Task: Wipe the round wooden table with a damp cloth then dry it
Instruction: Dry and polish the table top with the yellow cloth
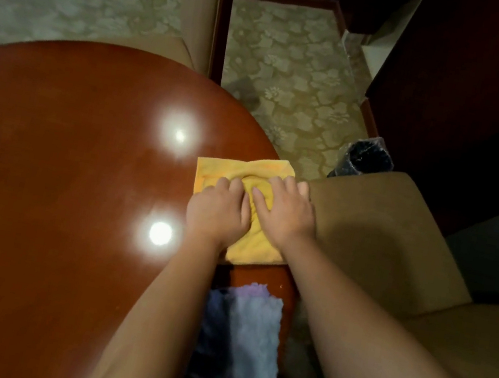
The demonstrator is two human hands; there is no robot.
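Both hands lay flat and side by side, palms down: your left hand point(220, 207) and your right hand point(284, 208) pressed on the yellow cloth point(244, 173), fingers spread, neither one closed around it. That cloth sat bunched between your thumbs at the right-hand rim of the round wooden table point(64, 156), its far corner just over the edge.

Progress, judged from this view only: the wiping stage looked under way, not finished. Whether the yellow cloth was damp could not be told. Most of the tabletop stretched away to the left of your hands with two lamp reflections on it; no clear wet streaks showed, so how much had been covered could not be told. A few small droplets appeared on the rim just behind your right wrist. Drying seemed not yet begun.

Surroundings: a pale lilac cloth point(245, 338) lay between your forearms, near the table edge, untouched, likely the dry one. A tan upholstered chair point(382, 239) stood just beside your right hand, touching or nearly touching the rim, and could crowd strokes along that edge. A dark lined bin point(365, 159) stood beyond it on the patterned carpet point(295, 73).
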